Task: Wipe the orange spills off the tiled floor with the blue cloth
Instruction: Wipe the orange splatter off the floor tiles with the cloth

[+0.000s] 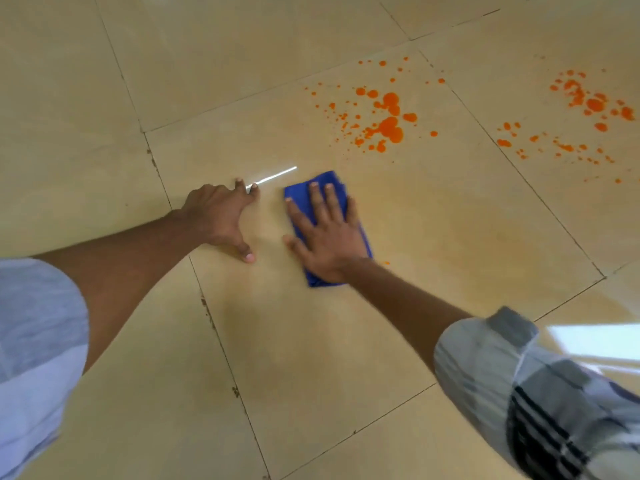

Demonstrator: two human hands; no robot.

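A folded blue cloth (300,199) lies flat on the beige tiled floor (311,341). My right hand (325,233) presses down on it with straight, spread fingers. My left hand (221,216) rests on the bare tile just left of the cloth, fingers spread, holding nothing. One patch of orange spills (388,123) sits beyond the cloth, up and to the right. A second orange patch (585,102) lies on the far right tile. A faint orange smear (467,230) tints the tile right of the cloth, and a tiny orange spot (387,263) sits by the cloth's near corner.
Dark grout lines (214,327) run between the large tiles. A bright window reflection (595,341) shines on the floor at the right. Nothing else stands on the floor in view.
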